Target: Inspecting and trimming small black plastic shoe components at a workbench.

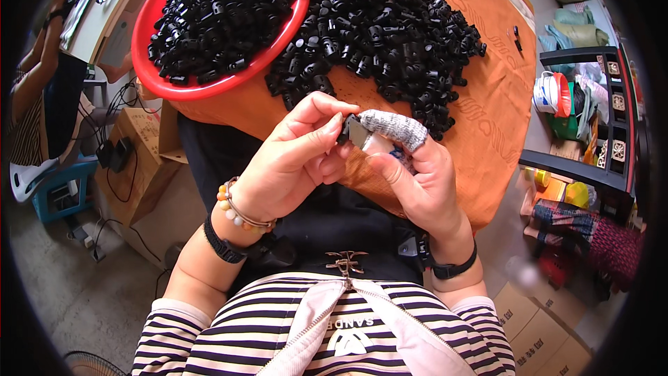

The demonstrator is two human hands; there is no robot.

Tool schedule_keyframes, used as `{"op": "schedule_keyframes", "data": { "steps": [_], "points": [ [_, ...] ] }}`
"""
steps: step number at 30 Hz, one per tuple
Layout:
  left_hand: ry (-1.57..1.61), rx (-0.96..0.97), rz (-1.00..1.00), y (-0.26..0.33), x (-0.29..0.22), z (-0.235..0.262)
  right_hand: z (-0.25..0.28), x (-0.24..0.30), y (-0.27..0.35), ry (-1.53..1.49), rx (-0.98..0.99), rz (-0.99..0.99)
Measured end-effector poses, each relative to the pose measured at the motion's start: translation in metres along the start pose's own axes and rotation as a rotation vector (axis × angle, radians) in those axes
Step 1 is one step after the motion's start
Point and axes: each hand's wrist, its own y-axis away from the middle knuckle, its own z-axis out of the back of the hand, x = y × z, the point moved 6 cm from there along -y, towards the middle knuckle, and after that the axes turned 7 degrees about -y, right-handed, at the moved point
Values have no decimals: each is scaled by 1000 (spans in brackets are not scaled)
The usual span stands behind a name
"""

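Note:
My left hand (296, 146) pinches a small black plastic part (344, 129) between thumb and fingertips, above my lap at the near edge of the table. Close beside it, my right hand (430, 184) grips a small flat blade (359, 134) with a white wrapped end. The blade lies against or right next to the part; I cannot tell if they touch. A grey knitted finger sleeve (396, 127) covers my right index finger. Just beyond my hands, a heap of similar black parts (376, 35) spreads over the orange tablecloth (487, 108).
A red basin (144, 73) full of black parts stands at the table's far left. Two slim dark pieces (516, 38) lie at the far right. A cardboard box (132, 167) with cables and a blue stool (66, 191) are at left. A dark shelf frame (577, 163) stands at right; people sit on both sides.

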Motion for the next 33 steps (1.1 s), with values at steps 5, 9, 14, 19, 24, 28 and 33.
{"op": "schedule_keyframes", "data": {
  "steps": [5, 9, 14, 19, 24, 28, 33],
  "points": [
    [18, 26, 19, 0, 1, -2, -1, 1, 0, -18, 21, -20],
    [29, 48, 18, -1, 3, -2, 1, 1, -7, -228, -150, 22],
    [11, -3, 23, 0, 6, -3, -12, -5, -18, -144, -75, -90],
    [-4, -16, 22, -1, 3, -1, 0, -5, -28, -326, -281, 100],
    [-53, -132, -138, 1, -28, 19, 42, -4, -15, -258, -410, -5],
    [-128, -268, -417, 12, -83, 46, 91, -8, 6, -85, -576, 33],
    [-190, -215, -564, 24, -139, 76, 124, -27, 27, 175, -676, 46]
  ]
}}
